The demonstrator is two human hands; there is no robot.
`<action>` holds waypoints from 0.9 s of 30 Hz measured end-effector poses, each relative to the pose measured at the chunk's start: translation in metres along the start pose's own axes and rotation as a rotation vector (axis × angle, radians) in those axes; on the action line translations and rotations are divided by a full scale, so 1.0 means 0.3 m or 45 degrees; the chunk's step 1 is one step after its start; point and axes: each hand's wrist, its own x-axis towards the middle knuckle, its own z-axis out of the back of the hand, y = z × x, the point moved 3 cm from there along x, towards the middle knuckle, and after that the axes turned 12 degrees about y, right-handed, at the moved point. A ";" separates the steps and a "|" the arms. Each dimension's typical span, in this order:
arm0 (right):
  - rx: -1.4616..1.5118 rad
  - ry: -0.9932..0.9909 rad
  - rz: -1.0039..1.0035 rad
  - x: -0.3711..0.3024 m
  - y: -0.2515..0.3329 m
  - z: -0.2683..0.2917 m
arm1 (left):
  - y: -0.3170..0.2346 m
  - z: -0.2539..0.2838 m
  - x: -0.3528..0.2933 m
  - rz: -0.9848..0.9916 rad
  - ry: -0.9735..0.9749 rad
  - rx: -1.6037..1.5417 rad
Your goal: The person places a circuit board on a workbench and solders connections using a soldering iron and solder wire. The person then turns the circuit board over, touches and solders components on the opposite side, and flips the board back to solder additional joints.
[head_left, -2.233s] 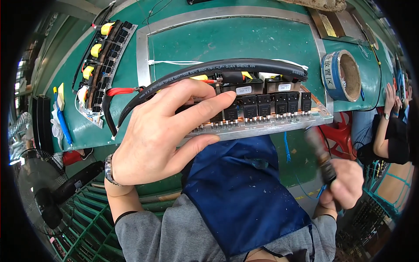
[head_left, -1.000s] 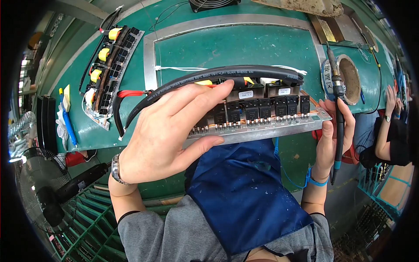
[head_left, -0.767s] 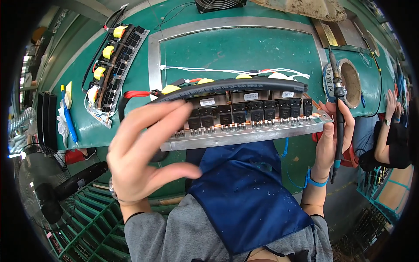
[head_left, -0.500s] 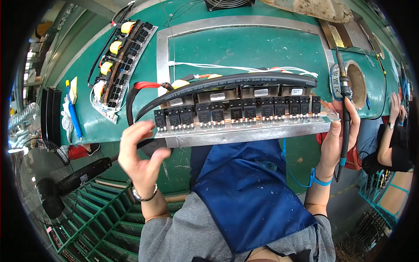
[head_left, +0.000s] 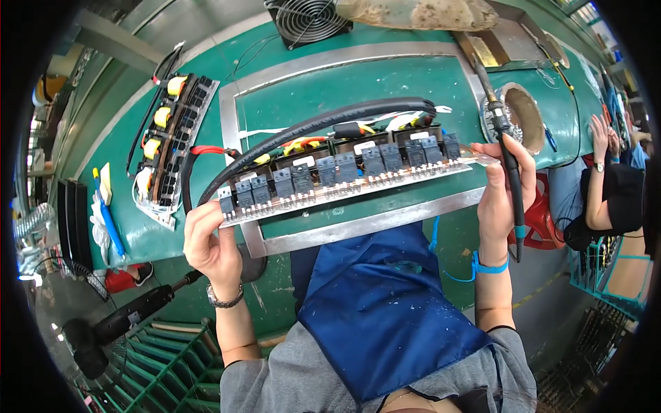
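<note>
I hold a long circuit board [head_left: 344, 182] carrying a row of several black relays and a thick black cable above the green workbench [head_left: 358, 89]. My left hand [head_left: 210, 241] grips the board's left end. My right hand [head_left: 506, 189] holds its right end, and a black soldering iron [head_left: 508, 165] with a teal cord end rests along that hand's fingers. The board is tilted, its right end farther from me. Red and yellow wires run under the cable.
A second relay board [head_left: 169, 141] lies at the bench's left. A metal frame [head_left: 365, 224] edges the work area. A fan [head_left: 306, 17] sits at the back, a round iron holder [head_left: 523, 117] at right. Another person [head_left: 609, 186] works at far right. A blue apron [head_left: 385, 310] covers my lap.
My left hand left the top of the board and moved to grip its left end. My right hand came up with the soldering iron to the right end. The board lifted off the bench.
</note>
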 end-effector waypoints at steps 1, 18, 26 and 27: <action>0.006 -0.055 0.019 0.020 0.003 -0.008 | 0.007 0.000 0.013 -0.021 0.009 -0.044; -0.384 -0.054 -0.408 0.090 -0.024 0.005 | 0.088 -0.117 0.260 0.848 0.592 -0.431; -0.392 -0.090 -0.334 0.024 -0.007 0.052 | 0.094 -0.041 0.503 0.003 0.577 0.629; -0.421 -0.099 -0.297 0.016 -0.006 0.054 | 0.097 -0.056 0.513 -0.082 0.699 0.625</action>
